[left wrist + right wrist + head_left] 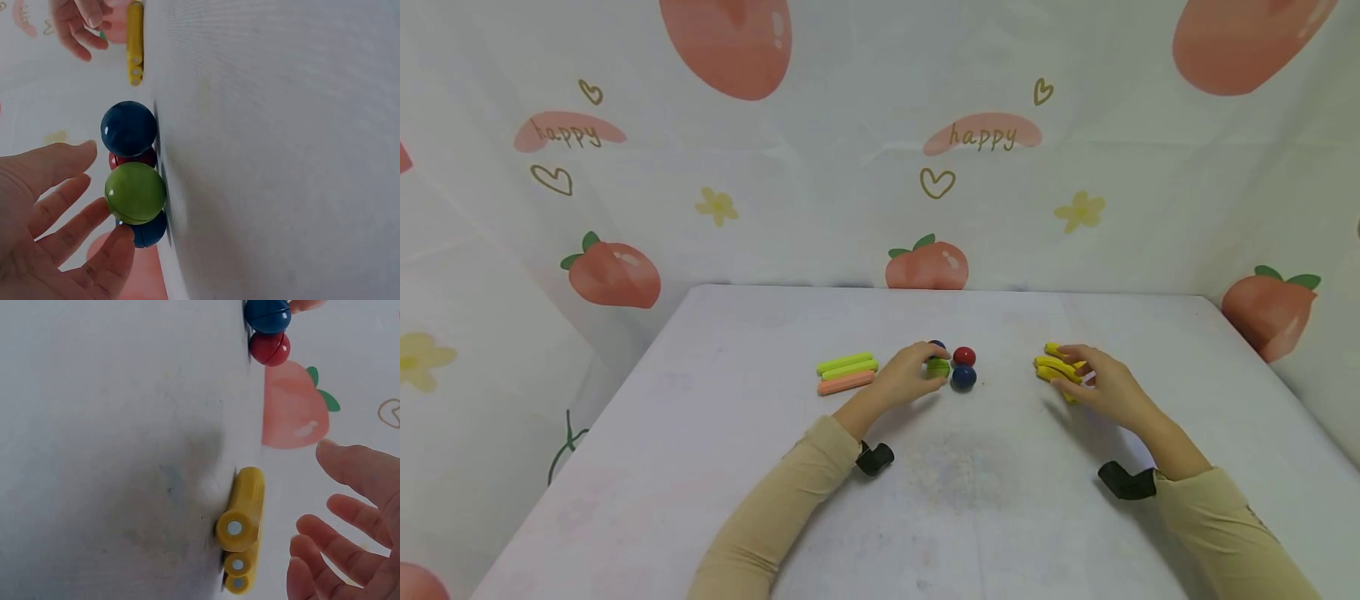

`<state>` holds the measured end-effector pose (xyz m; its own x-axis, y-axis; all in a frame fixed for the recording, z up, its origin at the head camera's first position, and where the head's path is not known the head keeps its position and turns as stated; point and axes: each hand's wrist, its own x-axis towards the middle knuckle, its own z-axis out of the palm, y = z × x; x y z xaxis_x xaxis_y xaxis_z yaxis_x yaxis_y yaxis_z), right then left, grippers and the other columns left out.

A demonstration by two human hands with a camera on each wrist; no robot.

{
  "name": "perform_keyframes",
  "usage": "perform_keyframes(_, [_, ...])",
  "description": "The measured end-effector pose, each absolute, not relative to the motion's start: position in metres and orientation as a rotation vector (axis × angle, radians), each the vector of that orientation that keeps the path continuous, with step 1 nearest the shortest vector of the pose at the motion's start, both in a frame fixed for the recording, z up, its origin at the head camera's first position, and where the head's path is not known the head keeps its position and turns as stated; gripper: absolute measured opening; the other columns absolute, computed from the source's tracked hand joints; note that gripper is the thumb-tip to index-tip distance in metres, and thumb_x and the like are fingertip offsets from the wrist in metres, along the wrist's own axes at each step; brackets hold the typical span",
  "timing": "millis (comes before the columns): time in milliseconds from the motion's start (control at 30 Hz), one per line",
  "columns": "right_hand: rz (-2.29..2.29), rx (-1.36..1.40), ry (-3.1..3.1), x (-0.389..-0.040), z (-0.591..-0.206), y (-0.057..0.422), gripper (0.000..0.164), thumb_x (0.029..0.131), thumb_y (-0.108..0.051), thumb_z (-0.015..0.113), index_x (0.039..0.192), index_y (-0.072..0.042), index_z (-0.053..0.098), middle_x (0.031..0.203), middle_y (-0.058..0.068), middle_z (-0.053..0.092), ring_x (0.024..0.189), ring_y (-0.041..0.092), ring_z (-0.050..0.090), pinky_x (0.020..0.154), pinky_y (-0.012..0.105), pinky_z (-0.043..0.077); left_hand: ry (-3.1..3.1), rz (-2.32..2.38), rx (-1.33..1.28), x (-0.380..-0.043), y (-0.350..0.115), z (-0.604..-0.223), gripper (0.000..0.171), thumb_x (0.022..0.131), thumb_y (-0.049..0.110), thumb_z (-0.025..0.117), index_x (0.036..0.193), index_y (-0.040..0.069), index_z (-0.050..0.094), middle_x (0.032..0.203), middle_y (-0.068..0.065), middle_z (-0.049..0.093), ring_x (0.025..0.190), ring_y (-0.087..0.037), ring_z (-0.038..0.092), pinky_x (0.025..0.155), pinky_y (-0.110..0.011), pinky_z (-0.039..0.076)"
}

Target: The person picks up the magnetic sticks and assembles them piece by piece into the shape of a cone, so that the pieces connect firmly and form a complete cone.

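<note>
My left hand (912, 375) hovers around a green ball (135, 193) at mid-table, thumb and fingers spread apart. A fingertip overlaps the ball in the left wrist view; I cannot tell whether it touches. Grouped with that ball are a red ball (964, 357) and two dark blue balls, one nearer (964, 377) and one partly hidden farther back (937, 344). To the right, my right hand (1108, 387) stands over several yellow sticks (1054, 367), its fingers loosely bent and holding nothing. In the right wrist view, the stick ends (234, 528) show round silvery dots.
Left of the balls lie two yellow-green sticks (846, 363) and an orange stick (846, 382), side by side. All of it sits on a white-covered table (970, 517). Behind hangs a white curtain (835, 183) printed with peaches.
</note>
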<state>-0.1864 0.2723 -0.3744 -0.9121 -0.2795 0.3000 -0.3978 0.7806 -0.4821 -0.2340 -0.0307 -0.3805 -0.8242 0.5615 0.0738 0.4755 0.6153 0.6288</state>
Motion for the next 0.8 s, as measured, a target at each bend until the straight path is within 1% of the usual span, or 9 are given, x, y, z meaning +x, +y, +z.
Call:
perform_keyframes(100, [0.835,0.513,-2.779,-0.187,-0.375,0.273,0.043,0.082,-0.008,0.069,0.118,0.008,0.052,0.104,0.028,0.062,0.084,0.032,0.06,0.069,0.035,0.05,2.698,0.964,0.847,-0.234,-0.029,-0.38,0.039,0.087,0.012,0.064,0.125,0.004,0.055,0.121,-0.012,0.058,0.109,-0.024,0.055,0.097,-0.036,0.045])
perform_keyframes(333, [0.865,0.446,-2.866,-0.191,-0.377,0.275,0.044,0.084,-0.013,0.068,0.12,0.007,0.051,0.107,0.028,0.061,0.084,0.03,0.06,0.064,0.022,0.047,2.673,0.963,0.807,-0.235,-0.029,-0.38,0.036,0.085,0.01,0.067,0.119,0.003,0.059,0.117,-0.013,0.061,0.104,-0.025,0.059,0.091,-0.033,0.048])
perform_keyframes(533, [0.895,0.389,-2.94,-0.194,-0.377,0.275,0.045,0.084,-0.013,0.067,0.12,0.007,0.051,0.107,0.028,0.061,0.085,0.033,0.06,0.066,0.029,0.047,2.629,0.998,0.753,-0.236,-0.032,-0.381,0.035,0.084,0.01,0.068,0.118,0.005,0.06,0.117,-0.012,0.061,0.101,-0.024,0.059,0.089,-0.031,0.049])
perform_keyframes(733, [0.907,0.332,-3.004,-0.198,-0.38,0.274,0.043,0.084,-0.013,0.067,0.12,0.007,0.051,0.107,0.027,0.061,0.087,0.032,0.059,0.069,0.03,0.047,2.603,1.011,0.701,-0.236,-0.037,-0.383,0.036,0.083,0.011,0.069,0.117,0.006,0.06,0.116,-0.012,0.06,0.097,-0.021,0.06,0.086,-0.028,0.05])
perform_keyframes(800, [0.904,0.328,-3.007,-0.199,-0.381,0.273,0.041,0.084,-0.011,0.066,0.118,0.007,0.052,0.107,0.027,0.061,0.087,0.031,0.058,0.07,0.033,0.048,2.598,1.007,0.692,-0.236,-0.038,-0.383,0.037,0.082,0.011,0.07,0.118,0.005,0.06,0.115,-0.012,0.061,0.097,-0.021,0.06,0.085,-0.028,0.05])
